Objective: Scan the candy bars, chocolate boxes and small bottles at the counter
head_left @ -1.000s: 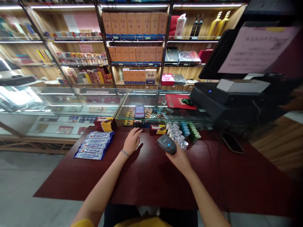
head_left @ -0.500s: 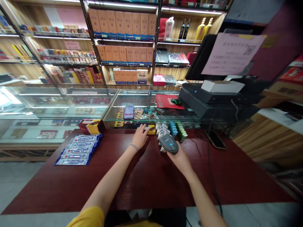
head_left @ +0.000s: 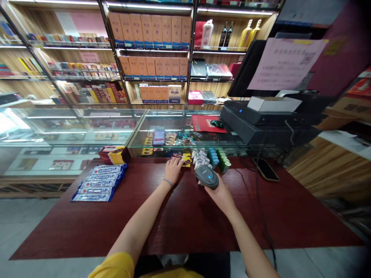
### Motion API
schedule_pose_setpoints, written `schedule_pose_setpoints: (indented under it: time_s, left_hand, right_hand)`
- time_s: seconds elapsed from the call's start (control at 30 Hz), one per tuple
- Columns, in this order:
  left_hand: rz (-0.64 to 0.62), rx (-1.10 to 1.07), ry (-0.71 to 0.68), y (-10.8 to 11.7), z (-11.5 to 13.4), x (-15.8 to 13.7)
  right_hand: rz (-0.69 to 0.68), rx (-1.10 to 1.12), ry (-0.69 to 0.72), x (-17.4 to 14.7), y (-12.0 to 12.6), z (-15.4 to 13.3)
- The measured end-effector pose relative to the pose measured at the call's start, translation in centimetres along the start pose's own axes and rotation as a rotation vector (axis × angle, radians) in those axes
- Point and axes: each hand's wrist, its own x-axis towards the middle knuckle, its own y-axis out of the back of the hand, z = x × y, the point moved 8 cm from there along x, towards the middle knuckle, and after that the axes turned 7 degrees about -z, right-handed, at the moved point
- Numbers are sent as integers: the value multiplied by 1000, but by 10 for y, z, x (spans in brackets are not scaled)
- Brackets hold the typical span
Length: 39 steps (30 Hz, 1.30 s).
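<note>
My left hand (head_left: 173, 170) rests at the far side of the dark red table, with its fingers stretched over the near edge of small yellow-and-brown packets (head_left: 186, 160). A red-edged packet shows just beyond the fingertips. My right hand (head_left: 222, 196) is wrapped round the handle of a dark grey barcode scanner (head_left: 206, 176), whose head has a lit blue light. Under and behind the scanner stand rows of silver-white packs (head_left: 199, 155), blue packs (head_left: 213, 157) and green packs (head_left: 223, 160). The scanner head hides part of the silver-white row.
Blue-and-white long packets (head_left: 98, 182) lie overlapped on the left. Behind them are stacked red and yellow packets (head_left: 117, 155). A phone (head_left: 266, 169) and a hanging cable (head_left: 257, 200) are at right. The glass counter (head_left: 136, 133) borders the table's far edge, bearing a mouse (head_left: 216, 123).
My left hand has drawn slightly back and down, its fingers less spread. A whitish item by its fingertips no longer shows; a red-edged packet does. The right hand and scanner have hardly moved.
</note>
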Motion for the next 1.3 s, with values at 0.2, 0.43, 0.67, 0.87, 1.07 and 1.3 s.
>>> schedule_pose_setpoints:
  time_s: [0.2, 0.43, 0.67, 0.87, 1.07, 1.3]
  left_hand:
    - [223, -428, 37, 28, -18, -21]
    - [500, -1239, 485, 34, -85, -82]
    - [589, -1968, 655, 18, -119, -112]
    - [713, -2138, 717, 9, -127, -115]
    - [737, -2117, 720, 8, -127, -113]
    - [674, -1969, 757, 11, -128, -112]
  right_hand:
    - [12, 47, -7, -4, 1, -5]
    - [33, 60, -1, -6, -17, -21]
    - [-31, 125, 42, -3, -53, -51]
    - [-152, 124, 14, -4, -85, -84]
    - [-261, 97, 127, -3, -114, -113]
    - [-281, 85, 114, 1, -119, -114]
